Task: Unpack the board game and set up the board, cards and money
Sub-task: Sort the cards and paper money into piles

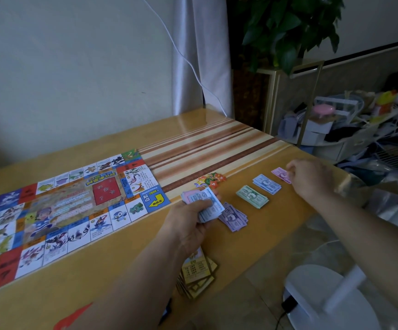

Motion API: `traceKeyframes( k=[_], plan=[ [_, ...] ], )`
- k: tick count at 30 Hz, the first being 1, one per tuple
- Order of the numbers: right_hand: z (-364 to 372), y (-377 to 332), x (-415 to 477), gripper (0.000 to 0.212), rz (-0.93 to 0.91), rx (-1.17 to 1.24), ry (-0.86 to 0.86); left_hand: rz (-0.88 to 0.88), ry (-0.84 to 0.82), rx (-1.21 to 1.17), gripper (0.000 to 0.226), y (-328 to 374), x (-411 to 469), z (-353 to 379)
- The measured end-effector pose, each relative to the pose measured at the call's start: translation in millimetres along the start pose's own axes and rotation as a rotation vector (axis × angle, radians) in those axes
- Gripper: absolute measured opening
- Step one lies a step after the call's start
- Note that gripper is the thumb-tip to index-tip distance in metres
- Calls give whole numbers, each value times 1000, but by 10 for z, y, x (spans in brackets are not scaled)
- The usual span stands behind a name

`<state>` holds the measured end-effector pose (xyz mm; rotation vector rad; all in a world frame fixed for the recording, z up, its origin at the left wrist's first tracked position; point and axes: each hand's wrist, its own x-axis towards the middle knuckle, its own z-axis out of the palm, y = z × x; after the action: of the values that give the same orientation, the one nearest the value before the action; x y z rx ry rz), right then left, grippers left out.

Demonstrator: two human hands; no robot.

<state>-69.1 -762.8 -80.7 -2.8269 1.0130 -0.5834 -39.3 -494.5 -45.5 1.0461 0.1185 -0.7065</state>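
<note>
The colourful paper game board [57,210] lies unfolded on the left of the table. My left hand [188,220] grips a stack of play money [205,203], a blue note on top and pink ones beneath. To its right lie sorted piles: purple notes [233,216], green notes [252,196], blue notes [267,184] and pink notes [279,173]. My right hand [310,177] pinches a pink note at the pink pile. A pile of yellow cards [198,275] lies partly under my left forearm. Small colourful game tokens [211,179] sit beyond the money.
The wooden table [205,144] has a striped runner under a glossy cover, and its right edge runs close to the money piles. A white fan base [324,298] stands on the floor at the right. Cluttered bags and boxes [350,122] and a plant [288,29] lie beyond.
</note>
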Motion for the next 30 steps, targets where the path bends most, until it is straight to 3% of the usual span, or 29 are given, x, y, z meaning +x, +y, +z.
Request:
traceKeyframes(
  k=[3,7,11,14,18,22,30],
  plan=[
    [-13,18,17,25,20,81,68,-6,14,-6,9,-5,-9,-11],
    [-246,-275,-102,22,-53,484,118,-18,56,6,6,-28,-16,-15],
    [-562,-780,-446,21,-224,751,-410,8,42,69,16,-75,-28,17],
    [-582,-959,-639,20,-217,820,-614,29,51,91,14,-93,-36,21],
    [-566,-1042,-694,21,-189,902,-677,-27,40,-22,6,-60,-92,20],
    [-556,-1025,-699,14,-146,944,-679,-72,-106,-155,15,-6,-158,-32],
    [-497,-999,-819,14,-115,999,-654,63,-89,124,19,-79,-115,-135]
  ],
)
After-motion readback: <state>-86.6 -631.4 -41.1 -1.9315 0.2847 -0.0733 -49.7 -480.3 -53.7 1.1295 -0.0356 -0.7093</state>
